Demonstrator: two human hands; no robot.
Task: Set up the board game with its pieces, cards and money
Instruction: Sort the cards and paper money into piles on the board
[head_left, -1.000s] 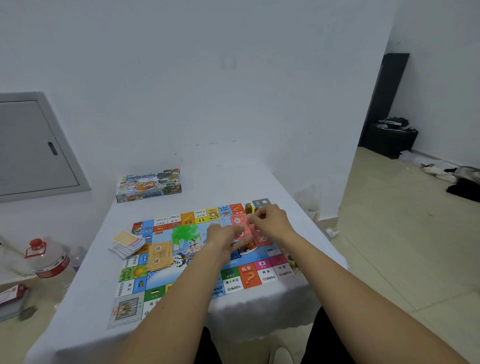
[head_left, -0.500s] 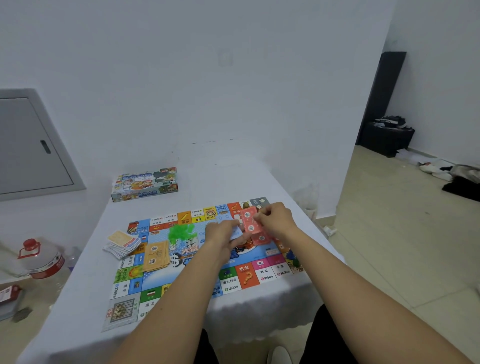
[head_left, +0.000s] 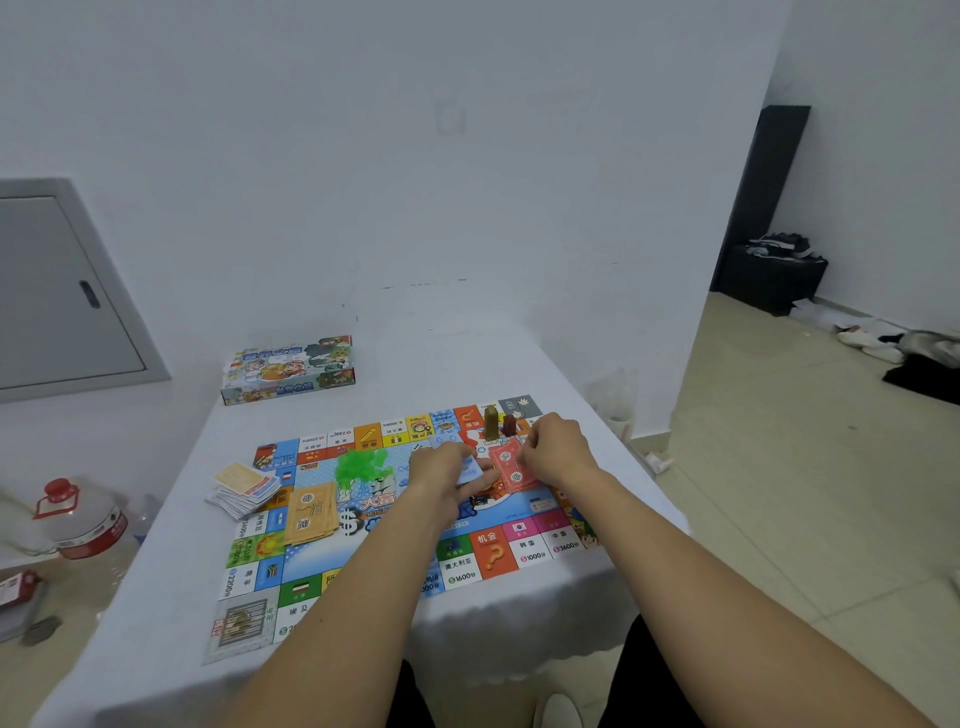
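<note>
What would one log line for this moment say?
left hand: holds blue cards | right hand: on red cards | board: laid out

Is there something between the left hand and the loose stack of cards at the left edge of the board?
Yes. Between the left hand and the loose card stack lie the green pieces and the tan money pile on the board; a lifted hand would likely pass over them.

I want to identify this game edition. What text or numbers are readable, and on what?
On the game board:
"机会" on the orange question-mark square.
"1600分" on the green square.
"韩国", "1000分" on the flag square.
"中国", "3600分" on the pink square.
Game box, cards: too blurred.
</note>
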